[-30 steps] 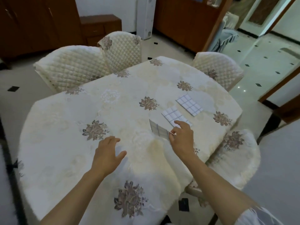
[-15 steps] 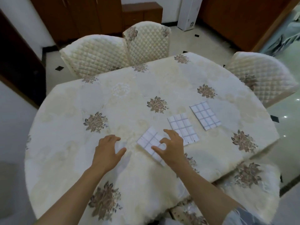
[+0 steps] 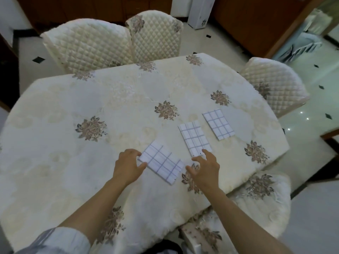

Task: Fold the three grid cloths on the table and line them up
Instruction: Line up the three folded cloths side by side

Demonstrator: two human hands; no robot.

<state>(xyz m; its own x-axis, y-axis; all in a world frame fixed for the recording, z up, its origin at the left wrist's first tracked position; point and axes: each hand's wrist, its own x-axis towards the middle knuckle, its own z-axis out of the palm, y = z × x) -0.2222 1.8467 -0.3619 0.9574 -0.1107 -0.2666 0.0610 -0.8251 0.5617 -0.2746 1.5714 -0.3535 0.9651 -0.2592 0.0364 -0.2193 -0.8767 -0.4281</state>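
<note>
White cloth with a blue-grey grid lies between our hands: the nearest folded cloth [image 3: 161, 163], flat on the table, long axis running from upper left to lower right. Our left hand [image 3: 127, 166] rests at its left end, fingers and thumb spread around that corner, touching the edge; whether it actually pinches the cloth we cannot tell. Our right hand [image 3: 206, 168] is spread with fingers apart, holding nothing, just right of the same cloth, index tip at the near end of the middle cloth [image 3: 194, 138].

The middle cloth is a folded rectangle, long axis running away from us and leaning slightly left at the far end. The far cloth [image 3: 218, 124] lies to its right, apart from it, roughly parallel. The nearest cloth is turned well off that shared direction.

All three sit on the right half of a table [image 3: 73, 162] covered in cream fabric with brown flower motifs. Quilted cream chairs [image 3: 86, 46] stand around it. Beyond: pale tiled floor with small dark diamonds, and dark wooden cabinets [image 3: 256, 19].
</note>
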